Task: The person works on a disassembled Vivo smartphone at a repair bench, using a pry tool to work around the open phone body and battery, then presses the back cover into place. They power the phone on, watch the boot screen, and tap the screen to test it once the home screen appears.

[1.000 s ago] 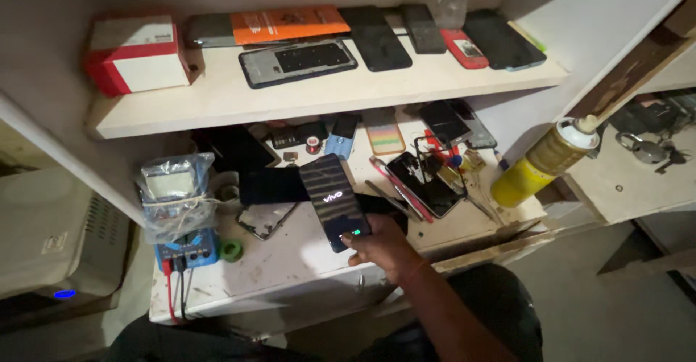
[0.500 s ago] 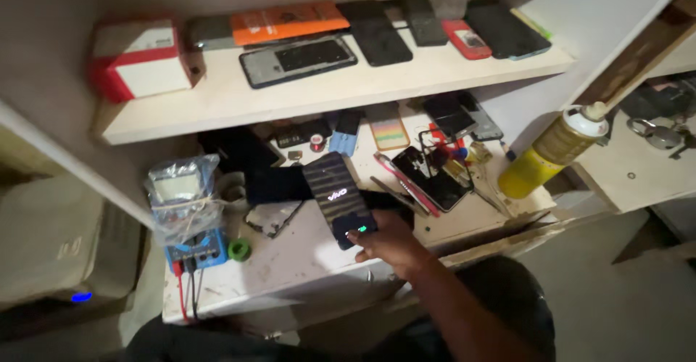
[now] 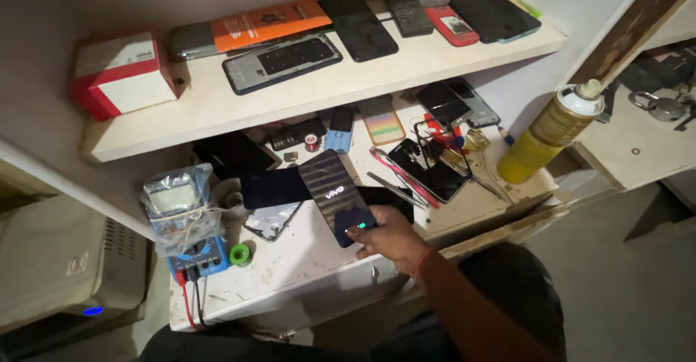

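Cluttered white worktop [image 3: 304, 257] under a shelf [image 3: 304, 90] of phones | our right hand [image 3: 388, 235] grips the lit black phone [image 3: 337, 196] by its lower end, near the worktop's front edge | blue multimeter [image 3: 185, 224] at the left edge | yellow spray can [image 3: 551, 130] at the right edge | left hand out of view

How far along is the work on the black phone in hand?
Done: the black phone is lit, showing a logo. In hand: the right hand grips its lower end above the cluttered bench. Left: nothing shows it set down; other phones on the upper shelf lie untouched.
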`<state>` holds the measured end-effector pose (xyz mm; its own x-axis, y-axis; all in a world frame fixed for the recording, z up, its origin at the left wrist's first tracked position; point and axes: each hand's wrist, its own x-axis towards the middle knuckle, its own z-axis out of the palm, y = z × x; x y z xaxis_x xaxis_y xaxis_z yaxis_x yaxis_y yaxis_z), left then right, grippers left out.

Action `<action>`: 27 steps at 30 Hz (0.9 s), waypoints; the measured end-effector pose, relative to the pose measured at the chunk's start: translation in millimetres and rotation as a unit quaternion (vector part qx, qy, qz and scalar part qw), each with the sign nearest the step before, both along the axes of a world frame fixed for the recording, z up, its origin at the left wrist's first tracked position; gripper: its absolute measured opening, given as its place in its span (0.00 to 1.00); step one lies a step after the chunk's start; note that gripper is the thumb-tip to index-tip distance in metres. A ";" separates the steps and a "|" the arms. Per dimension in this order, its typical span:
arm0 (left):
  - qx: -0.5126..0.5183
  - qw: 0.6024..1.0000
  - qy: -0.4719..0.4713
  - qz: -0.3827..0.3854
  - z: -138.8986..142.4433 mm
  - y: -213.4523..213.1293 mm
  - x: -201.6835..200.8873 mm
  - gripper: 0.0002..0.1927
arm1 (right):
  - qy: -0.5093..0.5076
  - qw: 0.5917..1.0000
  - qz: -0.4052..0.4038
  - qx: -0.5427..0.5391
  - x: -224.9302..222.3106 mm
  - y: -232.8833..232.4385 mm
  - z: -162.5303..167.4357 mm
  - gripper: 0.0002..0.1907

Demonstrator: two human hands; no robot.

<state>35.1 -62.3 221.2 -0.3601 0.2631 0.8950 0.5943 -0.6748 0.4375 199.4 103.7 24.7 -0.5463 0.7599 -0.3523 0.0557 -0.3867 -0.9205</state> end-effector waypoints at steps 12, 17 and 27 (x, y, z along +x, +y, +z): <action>-0.321 0.774 -0.493 -0.233 -229.1 90.6 16.2 0.27 | -0.010 0.999 -0.042 -0.007 -3.0 2.2 -5.8 0.11; -0.307 0.687 -0.519 -0.406 -239.7 88.4 5.0 0.25 | -0.009 1.000 -0.028 0.012 -4.2 2.5 -5.2 0.10; -0.380 0.779 -0.397 -0.302 -269.9 107.4 -0.4 0.30 | -0.036 0.999 0.016 0.005 -1.4 10.1 -15.1 0.12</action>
